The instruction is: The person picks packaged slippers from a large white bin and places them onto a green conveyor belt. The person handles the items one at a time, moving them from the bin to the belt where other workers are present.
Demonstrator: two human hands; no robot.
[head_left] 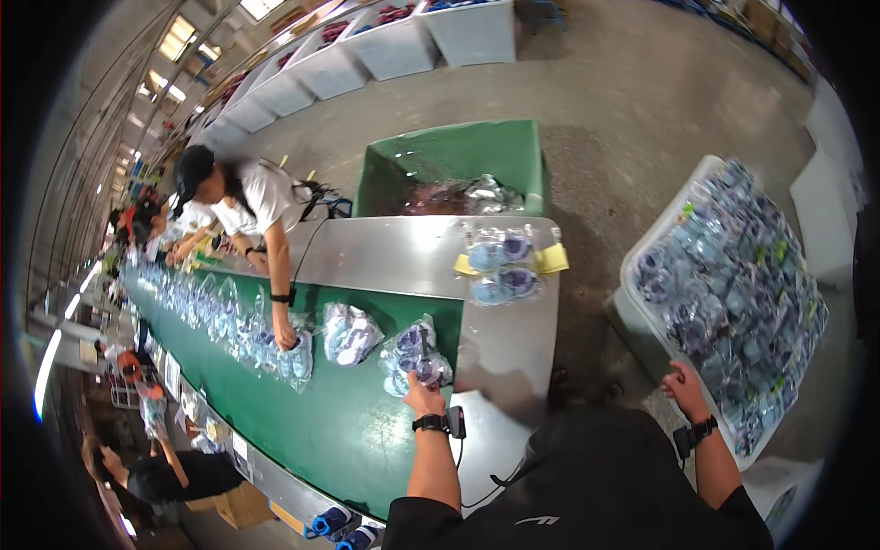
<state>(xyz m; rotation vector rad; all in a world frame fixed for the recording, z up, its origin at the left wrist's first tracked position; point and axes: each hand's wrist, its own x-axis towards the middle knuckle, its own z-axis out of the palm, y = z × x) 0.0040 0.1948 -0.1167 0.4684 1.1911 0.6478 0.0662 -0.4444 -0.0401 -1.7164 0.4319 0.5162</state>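
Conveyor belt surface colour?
Green, on the conveyor belt by the left hand; head view shows it best.

Green conveyor belt [339, 431]; blue-purple bagged shoes [417, 357]; grey-white bin [632, 312].

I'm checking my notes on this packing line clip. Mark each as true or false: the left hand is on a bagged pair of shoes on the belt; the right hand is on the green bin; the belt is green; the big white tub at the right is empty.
1. The left hand is on a bagged pair of shoes on the belt. True.
2. The right hand is on the green bin. False: it reaches the white tub.
3. The belt is green. True.
4. The white tub is empty. False: it is full of bagged shoes.
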